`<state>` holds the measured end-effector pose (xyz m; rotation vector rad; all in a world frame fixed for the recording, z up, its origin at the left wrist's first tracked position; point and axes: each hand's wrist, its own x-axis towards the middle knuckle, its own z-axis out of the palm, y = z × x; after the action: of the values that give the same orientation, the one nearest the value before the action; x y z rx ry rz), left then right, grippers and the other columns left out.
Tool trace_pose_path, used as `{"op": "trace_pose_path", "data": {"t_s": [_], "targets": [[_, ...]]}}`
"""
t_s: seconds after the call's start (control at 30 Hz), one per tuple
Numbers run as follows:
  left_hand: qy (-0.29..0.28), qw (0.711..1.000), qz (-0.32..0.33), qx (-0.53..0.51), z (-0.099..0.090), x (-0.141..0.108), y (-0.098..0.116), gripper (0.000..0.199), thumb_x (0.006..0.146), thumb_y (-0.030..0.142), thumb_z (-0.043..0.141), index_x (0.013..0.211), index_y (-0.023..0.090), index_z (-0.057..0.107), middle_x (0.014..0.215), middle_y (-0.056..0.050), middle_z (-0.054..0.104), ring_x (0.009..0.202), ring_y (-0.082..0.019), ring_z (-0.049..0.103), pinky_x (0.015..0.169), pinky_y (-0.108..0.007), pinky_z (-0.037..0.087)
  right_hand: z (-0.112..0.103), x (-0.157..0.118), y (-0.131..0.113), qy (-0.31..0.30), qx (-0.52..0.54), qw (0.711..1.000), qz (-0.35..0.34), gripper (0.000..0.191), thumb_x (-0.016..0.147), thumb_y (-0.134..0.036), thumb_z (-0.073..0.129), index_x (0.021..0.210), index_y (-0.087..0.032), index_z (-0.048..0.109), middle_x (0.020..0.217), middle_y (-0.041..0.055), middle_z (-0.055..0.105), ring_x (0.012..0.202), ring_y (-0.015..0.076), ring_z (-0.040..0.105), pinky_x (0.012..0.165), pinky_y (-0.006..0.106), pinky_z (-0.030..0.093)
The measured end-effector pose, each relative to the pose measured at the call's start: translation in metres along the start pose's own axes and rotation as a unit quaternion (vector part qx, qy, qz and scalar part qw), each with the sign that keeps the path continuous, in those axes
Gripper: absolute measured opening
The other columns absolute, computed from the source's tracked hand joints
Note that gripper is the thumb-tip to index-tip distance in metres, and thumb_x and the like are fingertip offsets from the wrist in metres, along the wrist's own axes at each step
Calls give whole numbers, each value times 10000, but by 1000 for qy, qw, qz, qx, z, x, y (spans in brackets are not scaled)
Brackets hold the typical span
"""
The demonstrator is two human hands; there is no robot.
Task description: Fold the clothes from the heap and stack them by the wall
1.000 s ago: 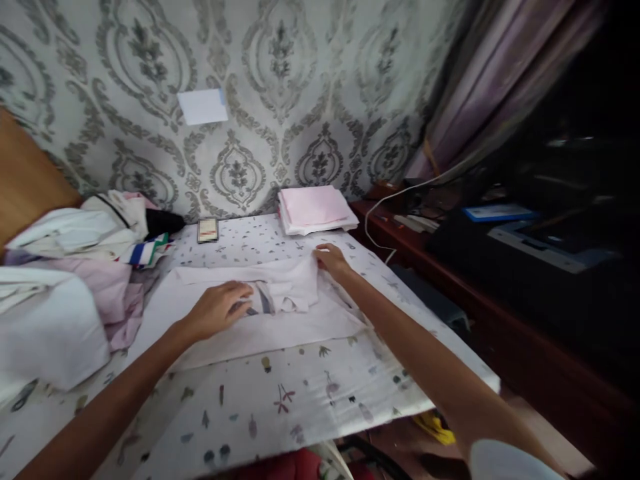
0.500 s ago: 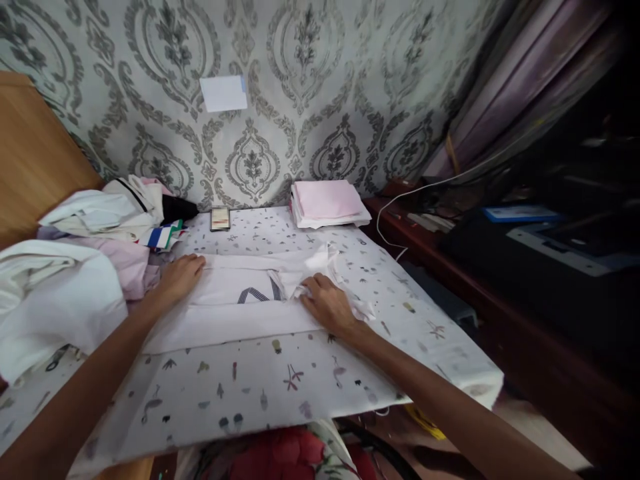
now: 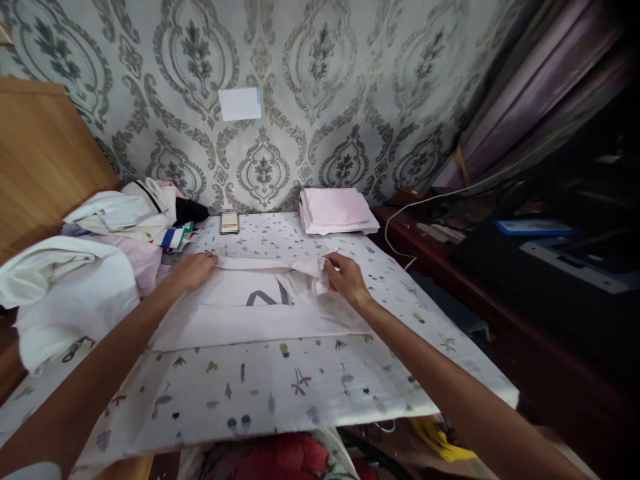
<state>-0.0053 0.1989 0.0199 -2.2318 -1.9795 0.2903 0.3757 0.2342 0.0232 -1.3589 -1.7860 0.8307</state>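
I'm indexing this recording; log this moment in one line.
left hand: on white garment | right hand: pinching its right end | striped trim: visible | pink-topped folded stack: near wall

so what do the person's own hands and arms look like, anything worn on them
The left hand and right hand show no gloves. A plain pale sleeve edges in on the left arm; the right arm is uncovered as far as it shows.

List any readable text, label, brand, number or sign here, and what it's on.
Readable: none.
Small rectangular card: marks too small to read.
Blue-edged item at right: nothing legible.
White garment: dark striped bands, no legible lettering.
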Motion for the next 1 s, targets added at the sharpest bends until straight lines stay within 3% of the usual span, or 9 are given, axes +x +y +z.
{"op": "trace_pose_path", "data": {"t_s": [0.13,0.23,0.3,0.37,0.47,0.63,0.73,0.87,1.0], "targets": [[28,999,-39,9,-17,-6,5,325,953,165,354,1097,179,645,1173,-124,687,1069,-274,661,807,-360,502,-9,6,-14,12,15,999,-26,252,874,-327,464,890,-195,678,685,19,660,466,151,566,480,257,450],[82,995,-58,19,-31,-22,6,318,961,171,349,1122,175,623,1176,-133,664,1126,-285,622,790,-362,507,-23,-6,-18,13,-86,989,-116,282,889,-331,476,987,-208,710,714,31,700,589,191,640,564,273,473],[99,994,-42,23,-34,-37,8,306,951,159,366,1105,178,630,1150,-137,660,1124,-291,610,775,-367,510,-32,-20,-17,-15,-169,971,-168,290,902,-293,470,1037,-223,717,737,37,725,646,201,667,618,280,469],[59,998,-12,15,-31,-50,12,289,932,134,393,1055,189,649,1116,-133,668,1095,-291,615,774,-373,509,-37,-35,-13,-92,-213,955,-187,293,919,-263,447,1024,-235,719,754,37,738,653,195,678,629,276,461],[-32,999,4,-13,-21,-64,15,294,914,94,390,987,197,656,1068,-120,685,1035,-288,641,773,-385,504,-39,-53,-3,-192,-216,942,-168,303,942,-273,415,967,-240,716,719,22,723,621,181,673,613,268,454],[-1,997,-33,-72,-29,-65,25,310,882,80,384,983,189,656,1096,-119,692,1040,-300,646,791,-390,491,-43,-59,20,-78,-166,983,-31,271,932,-336,446,1014,-221,677,690,-7,692,551,153,640,608,260,461],[29,982,44,-182,-44,-58,58,309,927,196,369,1080,217,636,1125,-75,693,1015,-256,652,832,-361,494,-43,-56,31,-62,-182,981,32,233,929,-332,464,967,-217,662,729,-7,699,580,145,642,633,258,453],[23,935,197,-293,-55,-40,127,332,950,290,372,1199,246,588,1264,-71,641,1149,-238,602,928,-340,479,-36,-52,34,-93,-229,966,73,234,954,-318,470,1038,-211,661,834,20,725,728,164,666,709,267,441],[32,916,214,-339,-54,-7,185,356,966,383,421,1274,240,528,1298,-109,613,1151,-255,592,931,-365,481,-27,-55,26,-107,-270,954,76,285,956,-345,513,1177,-207,631,917,36,728,873,200,656,736,282,415]]}}
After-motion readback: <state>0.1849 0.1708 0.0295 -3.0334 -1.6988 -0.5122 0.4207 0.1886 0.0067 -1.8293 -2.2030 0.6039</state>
